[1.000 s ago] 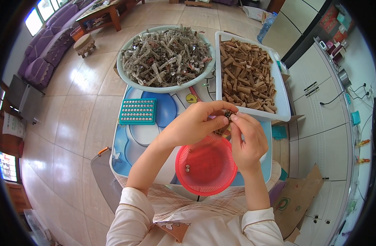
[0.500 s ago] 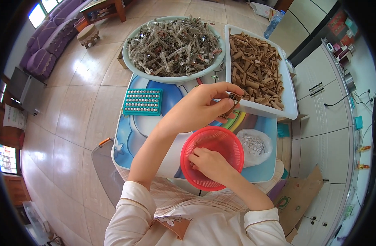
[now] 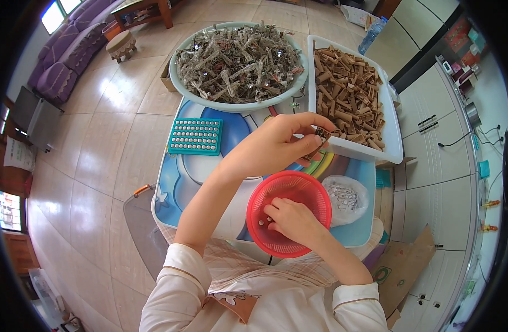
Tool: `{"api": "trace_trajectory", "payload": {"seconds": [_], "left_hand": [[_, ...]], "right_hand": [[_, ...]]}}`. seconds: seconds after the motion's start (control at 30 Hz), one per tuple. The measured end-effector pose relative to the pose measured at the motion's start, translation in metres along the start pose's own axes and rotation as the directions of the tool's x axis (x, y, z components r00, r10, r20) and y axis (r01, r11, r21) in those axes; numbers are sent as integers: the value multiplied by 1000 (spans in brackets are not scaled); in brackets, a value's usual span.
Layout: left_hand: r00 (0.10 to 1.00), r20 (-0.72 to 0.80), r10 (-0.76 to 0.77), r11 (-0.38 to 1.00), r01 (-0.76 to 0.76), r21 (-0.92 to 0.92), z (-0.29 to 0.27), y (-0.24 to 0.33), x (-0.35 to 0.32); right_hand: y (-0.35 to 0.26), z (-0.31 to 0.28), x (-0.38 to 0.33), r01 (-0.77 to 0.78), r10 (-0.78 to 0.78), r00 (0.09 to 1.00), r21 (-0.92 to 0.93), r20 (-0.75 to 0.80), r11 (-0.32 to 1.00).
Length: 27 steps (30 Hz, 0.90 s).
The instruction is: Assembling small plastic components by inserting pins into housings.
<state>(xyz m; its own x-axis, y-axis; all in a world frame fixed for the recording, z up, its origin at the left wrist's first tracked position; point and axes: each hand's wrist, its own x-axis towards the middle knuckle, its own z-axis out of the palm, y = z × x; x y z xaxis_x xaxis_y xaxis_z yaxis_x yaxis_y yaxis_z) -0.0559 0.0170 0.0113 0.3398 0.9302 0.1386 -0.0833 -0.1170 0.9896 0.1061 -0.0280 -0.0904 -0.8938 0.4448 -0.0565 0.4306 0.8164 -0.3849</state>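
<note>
My left hand (image 3: 273, 145) is closed on a small brown patterned piece (image 3: 322, 134), pinched between thumb and fingers near the front edge of the white tub. Its exact kind cannot be made out, as fingers cover part of it. Inside a red plastic basket (image 3: 253, 202) is my right hand (image 3: 294, 221), fingers curled down. A few small round silvery pieces (image 3: 261, 222) lie in the basket beside its fingertips; what those fingers hold is hidden. Right of the basket sits a clear plastic bag (image 3: 346, 200) with small silvery-white pieces.
A teal tray (image 3: 194, 136) with rows of round silvery pieces lies on the left of the blue table (image 3: 176, 213). Behind stand a pale green basin (image 3: 173, 83) of clear, dark-flecked pieces and a white tub (image 3: 395, 130) of brown cardboard-like pieces.
My right hand has shifted slightly right inside the basket, and small round pieces now show beside its fingers. My left hand keeps the brown piece, tilted a little differently.
</note>
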Motion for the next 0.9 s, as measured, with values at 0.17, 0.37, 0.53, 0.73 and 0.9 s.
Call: {"api": "trace_trajectory", "payload": {"seconds": [0.17,0.37,0.53,0.73,0.9], "left_hand": [[1000,-21,9,1000,-9,-26,1,-2,1],[998,32,-54,998,55,-43,-1,9,-2],[998,42,-55,998,56,-30,-2,7,-3],[998,34,-46,998,45,31,2,7,-4],[994,61,-91,996,91,15,5,12,-6]], "right_hand": [[-1,12,1,76,-76,997,71,-6,995],[-2,-2,0,56,-47,994,86,-102,995],[-5,-55,-13,119,33,861,264,-508,957],[-2,-102,-10,59,139,511,196,-848,979],[1,-107,3,-16,31,423,27,-906,1000]]}}
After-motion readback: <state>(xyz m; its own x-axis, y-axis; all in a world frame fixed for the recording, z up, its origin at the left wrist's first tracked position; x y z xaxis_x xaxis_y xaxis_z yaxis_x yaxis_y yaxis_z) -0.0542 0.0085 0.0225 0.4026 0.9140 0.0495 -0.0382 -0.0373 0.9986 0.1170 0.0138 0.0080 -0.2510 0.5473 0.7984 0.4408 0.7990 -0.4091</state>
